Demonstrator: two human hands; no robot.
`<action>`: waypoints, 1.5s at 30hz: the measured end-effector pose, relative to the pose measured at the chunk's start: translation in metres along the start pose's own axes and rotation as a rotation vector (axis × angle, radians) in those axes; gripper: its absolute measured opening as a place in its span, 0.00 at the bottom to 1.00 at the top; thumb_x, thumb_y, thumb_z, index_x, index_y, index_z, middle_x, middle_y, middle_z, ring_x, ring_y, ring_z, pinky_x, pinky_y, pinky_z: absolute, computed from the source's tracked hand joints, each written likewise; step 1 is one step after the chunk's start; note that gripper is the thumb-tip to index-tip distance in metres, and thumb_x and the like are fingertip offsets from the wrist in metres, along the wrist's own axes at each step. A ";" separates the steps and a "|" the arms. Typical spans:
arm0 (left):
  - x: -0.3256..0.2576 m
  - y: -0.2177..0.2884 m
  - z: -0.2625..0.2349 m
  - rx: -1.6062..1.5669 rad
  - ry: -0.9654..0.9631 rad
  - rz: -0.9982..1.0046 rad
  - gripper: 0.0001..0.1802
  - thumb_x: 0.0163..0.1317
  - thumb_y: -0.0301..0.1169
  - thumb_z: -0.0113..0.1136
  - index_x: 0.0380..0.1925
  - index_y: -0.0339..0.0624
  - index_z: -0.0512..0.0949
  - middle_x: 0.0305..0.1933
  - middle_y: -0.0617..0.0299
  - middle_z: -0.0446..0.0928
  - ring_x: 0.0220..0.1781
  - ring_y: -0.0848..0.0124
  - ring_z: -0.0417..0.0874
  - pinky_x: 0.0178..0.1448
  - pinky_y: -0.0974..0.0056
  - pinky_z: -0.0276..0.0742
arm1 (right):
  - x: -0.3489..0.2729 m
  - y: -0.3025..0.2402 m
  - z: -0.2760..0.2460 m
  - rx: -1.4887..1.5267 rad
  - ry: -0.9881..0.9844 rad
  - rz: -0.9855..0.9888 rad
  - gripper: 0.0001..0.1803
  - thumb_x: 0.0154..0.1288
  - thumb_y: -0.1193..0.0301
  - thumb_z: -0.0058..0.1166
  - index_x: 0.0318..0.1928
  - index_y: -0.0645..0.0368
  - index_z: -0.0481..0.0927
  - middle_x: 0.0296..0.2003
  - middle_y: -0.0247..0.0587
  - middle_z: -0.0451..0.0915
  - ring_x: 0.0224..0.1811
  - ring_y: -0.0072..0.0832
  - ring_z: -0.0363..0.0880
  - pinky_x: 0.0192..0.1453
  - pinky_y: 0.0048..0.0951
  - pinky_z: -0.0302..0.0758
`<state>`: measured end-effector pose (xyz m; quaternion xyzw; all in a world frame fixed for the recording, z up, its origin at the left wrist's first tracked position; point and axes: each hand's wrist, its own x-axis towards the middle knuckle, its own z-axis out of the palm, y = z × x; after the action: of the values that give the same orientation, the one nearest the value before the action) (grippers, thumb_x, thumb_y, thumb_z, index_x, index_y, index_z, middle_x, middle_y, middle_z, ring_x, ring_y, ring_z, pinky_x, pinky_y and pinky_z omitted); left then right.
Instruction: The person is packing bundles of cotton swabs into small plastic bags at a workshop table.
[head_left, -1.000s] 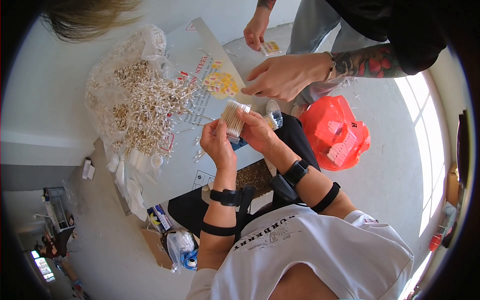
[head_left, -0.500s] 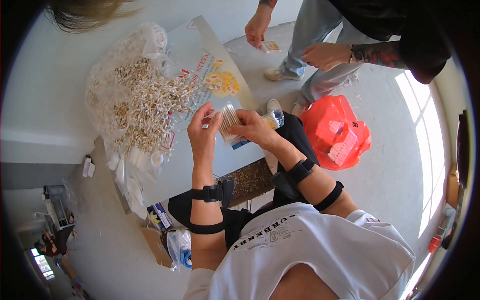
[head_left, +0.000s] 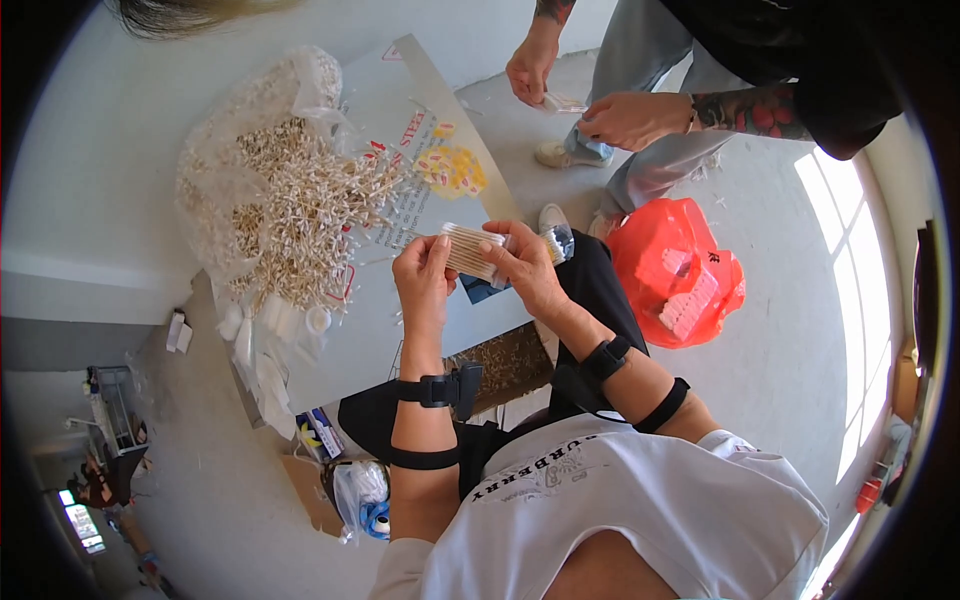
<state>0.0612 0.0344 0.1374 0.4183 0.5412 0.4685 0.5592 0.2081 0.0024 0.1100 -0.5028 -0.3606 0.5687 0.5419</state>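
Clear bag [head_left: 318, 75]: well left of the grip and beyond it, slumped open around loose swabs.
Swab heap [head_left: 310, 200]: left of the grip, spilling from the bag towards the left hand, apart from it.
Left hand [head_left: 422, 275]: closed on the left end of the swab bundle, thumb on the upper face, fingers behind.
Yellow labels [head_left: 452, 170]: just beyond the grip, a loose patch on the grey tabletop [head_left: 370, 335].
Swab bundle [head_left: 467, 250]: between the two hands, a flat side-by-side row, one end in each grip, held above the tabletop; whether clear wrapping covers it all is hard to tell.
Blue card [head_left: 484, 292]: below the bundle, on the body side of the grip.
Right hand [head_left: 530, 275]: gripping the bundle's right end, thumb across the top, other fingers mostly hidden.
Small packet [head_left: 560, 243]: just right of the right hand.
Co-worker's hand [head_left: 635, 120]: beyond the grip to the right, near a clear pack [head_left: 565, 104].
Red bag [head_left: 725, 290]: well right of the grip, on the floor.
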 end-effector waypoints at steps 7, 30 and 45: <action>-0.008 0.002 0.003 0.072 0.046 -0.172 0.17 0.67 0.45 0.60 0.30 0.42 0.79 0.20 0.69 0.72 0.15 0.82 0.67 0.15 0.76 0.57 | 0.003 0.012 -0.006 -0.193 -0.066 -0.254 0.20 0.75 0.58 0.49 0.51 0.63 0.76 0.31 0.36 0.79 0.33 0.18 0.74 0.36 0.22 0.72; -0.010 -0.019 0.007 0.055 0.116 0.091 0.21 0.75 0.44 0.46 0.28 0.40 0.71 0.17 0.69 0.66 0.13 0.81 0.63 0.15 0.71 0.57 | -0.002 -0.014 0.004 0.110 -0.078 0.002 0.16 0.72 0.65 0.53 0.56 0.56 0.77 0.34 0.23 0.76 0.29 0.09 0.68 0.30 0.11 0.67; -0.013 -0.044 0.009 0.013 -0.009 -0.142 0.21 0.73 0.47 0.50 0.38 0.37 0.72 0.21 0.55 0.75 0.12 0.77 0.67 0.13 0.73 0.56 | 0.001 0.004 -0.027 -0.116 -0.020 0.093 0.18 0.66 0.62 0.60 0.42 0.67 0.80 0.21 0.35 0.77 0.19 0.19 0.74 0.24 0.23 0.73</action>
<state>0.0739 0.0130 0.0974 0.3845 0.5701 0.4222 0.5906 0.2327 -0.0012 0.0994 -0.5439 -0.3748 0.5764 0.4811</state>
